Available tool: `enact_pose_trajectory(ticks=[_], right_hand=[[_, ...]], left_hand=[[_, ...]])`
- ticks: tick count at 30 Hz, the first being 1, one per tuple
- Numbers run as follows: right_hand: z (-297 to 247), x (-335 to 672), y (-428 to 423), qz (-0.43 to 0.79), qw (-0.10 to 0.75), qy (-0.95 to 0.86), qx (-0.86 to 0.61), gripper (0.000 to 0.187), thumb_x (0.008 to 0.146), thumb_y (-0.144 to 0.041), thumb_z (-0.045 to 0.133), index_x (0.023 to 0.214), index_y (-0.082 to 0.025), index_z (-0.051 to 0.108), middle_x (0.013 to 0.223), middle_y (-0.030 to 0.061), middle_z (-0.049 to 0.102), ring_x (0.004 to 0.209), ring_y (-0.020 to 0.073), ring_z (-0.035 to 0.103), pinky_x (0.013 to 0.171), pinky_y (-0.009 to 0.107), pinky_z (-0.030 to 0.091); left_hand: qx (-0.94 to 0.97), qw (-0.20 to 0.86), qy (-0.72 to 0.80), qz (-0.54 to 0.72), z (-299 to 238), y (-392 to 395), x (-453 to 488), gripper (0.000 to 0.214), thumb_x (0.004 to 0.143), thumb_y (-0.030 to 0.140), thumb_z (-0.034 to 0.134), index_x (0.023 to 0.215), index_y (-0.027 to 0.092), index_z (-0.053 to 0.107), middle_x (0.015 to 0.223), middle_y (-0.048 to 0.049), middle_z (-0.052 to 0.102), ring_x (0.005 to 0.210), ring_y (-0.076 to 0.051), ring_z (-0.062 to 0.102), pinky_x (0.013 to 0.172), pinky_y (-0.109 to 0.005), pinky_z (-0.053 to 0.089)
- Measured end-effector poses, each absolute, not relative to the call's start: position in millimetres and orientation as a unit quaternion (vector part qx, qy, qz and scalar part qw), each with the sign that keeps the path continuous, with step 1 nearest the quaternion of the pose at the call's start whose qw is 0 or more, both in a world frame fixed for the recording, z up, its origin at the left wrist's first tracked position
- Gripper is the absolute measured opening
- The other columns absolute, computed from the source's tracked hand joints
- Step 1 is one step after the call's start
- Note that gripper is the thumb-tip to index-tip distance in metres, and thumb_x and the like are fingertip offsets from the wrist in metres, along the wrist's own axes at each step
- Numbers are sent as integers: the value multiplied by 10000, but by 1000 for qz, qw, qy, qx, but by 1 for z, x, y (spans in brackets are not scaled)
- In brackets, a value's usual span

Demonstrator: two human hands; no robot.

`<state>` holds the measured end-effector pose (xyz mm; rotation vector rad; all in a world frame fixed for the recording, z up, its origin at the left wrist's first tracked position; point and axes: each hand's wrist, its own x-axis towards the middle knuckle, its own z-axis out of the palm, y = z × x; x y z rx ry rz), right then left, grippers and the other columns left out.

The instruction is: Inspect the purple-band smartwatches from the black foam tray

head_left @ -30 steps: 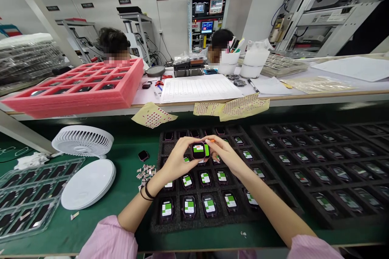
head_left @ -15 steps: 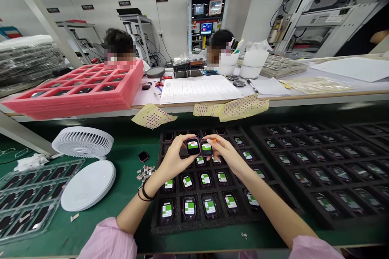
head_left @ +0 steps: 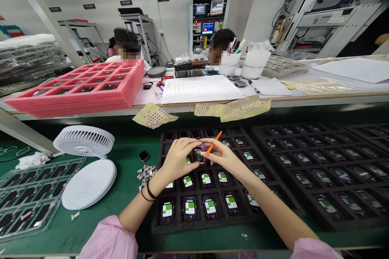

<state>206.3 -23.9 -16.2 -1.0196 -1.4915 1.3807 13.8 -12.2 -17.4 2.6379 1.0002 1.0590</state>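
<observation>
My left hand (head_left: 181, 158) is closed around the edge of a dark smartwatch body (head_left: 198, 154) with a purplish rim, above the middle of the black foam tray (head_left: 194, 226). Pinched in my right hand (head_left: 223, 154) is a slim orange stick (head_left: 214, 142), slanting up to the right. The fingertips of that hand also meet the watch's right side. My fingers cover much of the watch, and whether a second one is behind it I cannot tell. Below, several watches with lit green-and-white screens (head_left: 190, 207) lie in the tray's compartments.
Another black foam tray of watches (head_left: 330, 206) lies at right. At left are a white fan (head_left: 88, 186), a loose watch (head_left: 144, 156), small tabs (head_left: 146, 173) and clear trays (head_left: 30, 194). A pink foam tray (head_left: 75, 103) rests on the shelf; two people sit beyond it.
Two watches with lit screens were side by side in my hands; now one dark watch shows between closer fingers. The orange stick has swung up into clear view in my right hand.
</observation>
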Motion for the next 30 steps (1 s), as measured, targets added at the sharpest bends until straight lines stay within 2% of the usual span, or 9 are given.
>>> enact_pose_trajectory(ticks=[3, 7, 13, 22, 27, 30], right_hand=[[-7, 209, -23, 626, 415, -550, -365, 404, 674, -316, 765, 1055, -244, 654, 990, 33, 678, 878, 166, 625, 767, 294, 517], [-3, 210, -25, 680, 390, -514, -347, 407, 660, -359, 776, 1033, -226, 684, 960, 48, 696, 862, 178, 642, 780, 328, 520], [-5, 214, -26, 643, 405, -544, -355, 417, 611, -334, 816, 994, -228, 691, 965, 55, 706, 977, 224, 639, 916, 387, 465], [-11, 204, -29, 679, 434, -494, -326, 470, 535, -245, 843, 980, -237, 688, 916, 19, 685, 868, 173, 633, 823, 312, 487], [-7, 202, -30, 658, 437, -517, -330, 444, 568, -247, 831, 986, -251, 681, 950, 13, 685, 899, 179, 642, 870, 328, 479], [2, 208, -29, 620, 452, -549, -331, 439, 618, -286, 818, 1026, -264, 657, 1006, 29, 697, 957, 199, 653, 886, 351, 492]], left_hand=[[857, 106, 298, 406, -11, -12, 12, 464, 686, 183, 683, 1139, 213, 584, 1118, -86, 653, 1044, -249, 572, 918, -413, 436], [854, 134, 274, 422, -8, -15, 13, 465, 691, 191, 680, 1146, 222, 591, 1114, -85, 662, 1078, -254, 566, 958, -434, 428], [858, 123, 267, 420, -12, -17, 15, 494, 697, 146, 639, 1179, 234, 578, 1142, -82, 658, 1109, -254, 555, 964, -434, 423], [857, 125, 259, 428, -5, -23, 18, 466, 704, 146, 648, 1160, 222, 594, 1113, -81, 671, 1053, -243, 587, 922, -408, 441], [859, 116, 265, 422, -6, -22, 18, 450, 713, 168, 656, 1154, 234, 599, 1097, -77, 680, 1043, -248, 600, 920, -413, 445], [848, 115, 266, 443, -8, -21, 16, 482, 696, 149, 675, 1165, 229, 595, 1143, -91, 656, 1112, -261, 565, 951, -425, 443]])
